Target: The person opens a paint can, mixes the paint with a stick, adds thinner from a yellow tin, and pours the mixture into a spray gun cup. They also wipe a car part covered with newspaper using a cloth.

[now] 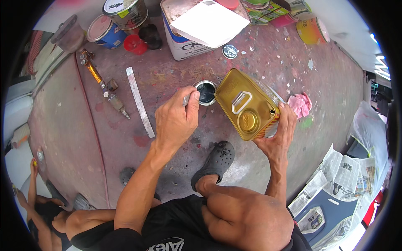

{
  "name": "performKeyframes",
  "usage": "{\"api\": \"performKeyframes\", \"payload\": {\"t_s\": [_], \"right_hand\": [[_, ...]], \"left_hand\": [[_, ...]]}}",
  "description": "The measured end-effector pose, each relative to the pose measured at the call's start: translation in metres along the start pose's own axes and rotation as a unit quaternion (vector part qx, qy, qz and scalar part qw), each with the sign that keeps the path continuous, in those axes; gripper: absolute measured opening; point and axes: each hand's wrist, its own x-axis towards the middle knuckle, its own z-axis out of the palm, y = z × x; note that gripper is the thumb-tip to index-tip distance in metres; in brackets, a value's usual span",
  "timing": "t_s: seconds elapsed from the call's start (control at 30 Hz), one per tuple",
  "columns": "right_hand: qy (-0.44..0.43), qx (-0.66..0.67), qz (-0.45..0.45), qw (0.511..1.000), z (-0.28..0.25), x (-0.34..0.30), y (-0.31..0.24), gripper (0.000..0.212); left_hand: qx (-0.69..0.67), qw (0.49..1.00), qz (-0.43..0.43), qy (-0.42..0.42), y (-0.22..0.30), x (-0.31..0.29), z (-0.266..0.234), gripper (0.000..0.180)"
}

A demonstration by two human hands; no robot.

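Note:
My left hand pinches the end of a grey flat stick beside a small open can holding dark liquid. Whether the stick's other end reaches into the liquid is hard to see. A gold rectangular tin with a round cap and a folding handle leans toward that can, its far edge close to the rim. My right hand grips the tin around its lower right end, thumb underneath and fingers along the side. A small dark hole shows at the tin's corner near my fingers.
A long flat strip and an orange-and-metal air tool lie left. A big square tin under white paper, a loose lid and several paint cans stand beyond. Pink crumpled cloth lies right. Another person sits lower left.

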Motion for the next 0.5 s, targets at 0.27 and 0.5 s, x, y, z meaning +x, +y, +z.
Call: {"api": "performKeyframes", "payload": {"t_s": [0.27, 0.5], "right_hand": [[-0.005, -0.013, -0.005, 1.000, -0.005, 0.009, 0.000, 0.118], [0.000, -0.015, -0.014, 1.000, -0.006, 0.011, 0.000, 0.113]], "left_hand": [[-0.005, 1.000, 0.011, 0.001, 0.003, 0.009, 0.002, 0.014], [-0.013, 1.000, 0.014, -0.004, 0.001, 0.008, 0.006, 0.014]]}}
